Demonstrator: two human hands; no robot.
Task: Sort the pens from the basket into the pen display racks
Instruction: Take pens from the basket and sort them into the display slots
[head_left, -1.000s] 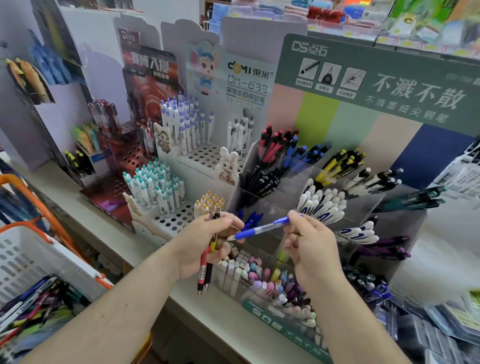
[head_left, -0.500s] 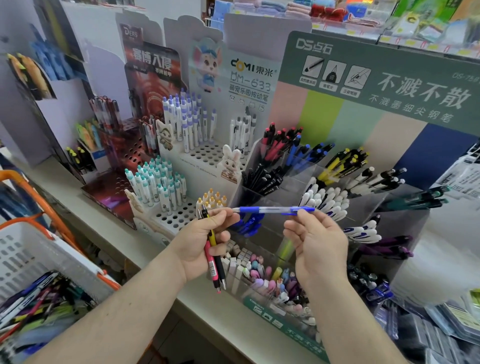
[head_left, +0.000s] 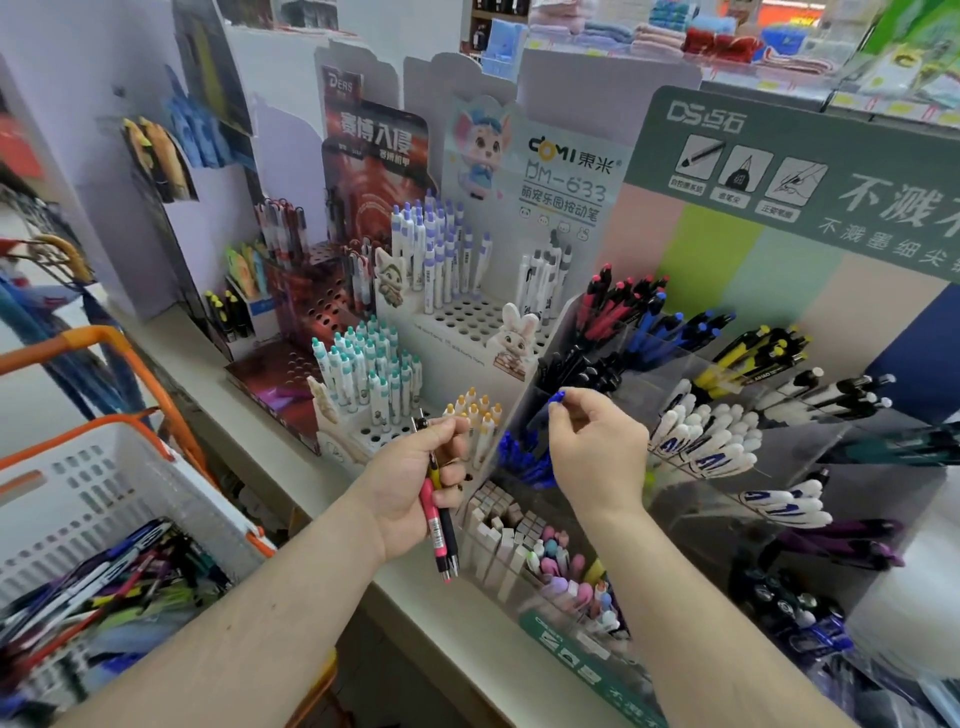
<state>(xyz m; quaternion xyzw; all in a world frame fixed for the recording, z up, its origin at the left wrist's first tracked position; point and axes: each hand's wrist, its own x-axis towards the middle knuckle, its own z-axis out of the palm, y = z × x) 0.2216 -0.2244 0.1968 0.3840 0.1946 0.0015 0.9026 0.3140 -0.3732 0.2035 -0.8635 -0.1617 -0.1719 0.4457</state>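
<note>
My right hand (head_left: 592, 452) pinches the top end of a blue pen (head_left: 557, 397), held upright over the clear compartment of blue pens (head_left: 524, 460) in the acrylic display rack (head_left: 883, 493); most of the pen is hidden behind the hand. My left hand (head_left: 415, 483) grips a small bunch of pens (head_left: 439, 525), one red, one yellow-and-black and one dark, their tips pointing down. The white basket with orange handles (head_left: 104, 488) sits at lower left and holds several mixed pens (head_left: 104, 577).
White cartoon racks (head_left: 467, 317) with holes hold blue-capped and teal-capped pens. A red rack (head_left: 311, 312) stands to their left. Erasers and small pastel items fill a clear tray (head_left: 519, 545) at the shelf's front edge. Tall cardboard signs back the racks.
My right hand took the blue pen away from the left hand, turned it from lying level to upright, and lowered it over the blue-pen compartment. The left hand kept its bunch.
</note>
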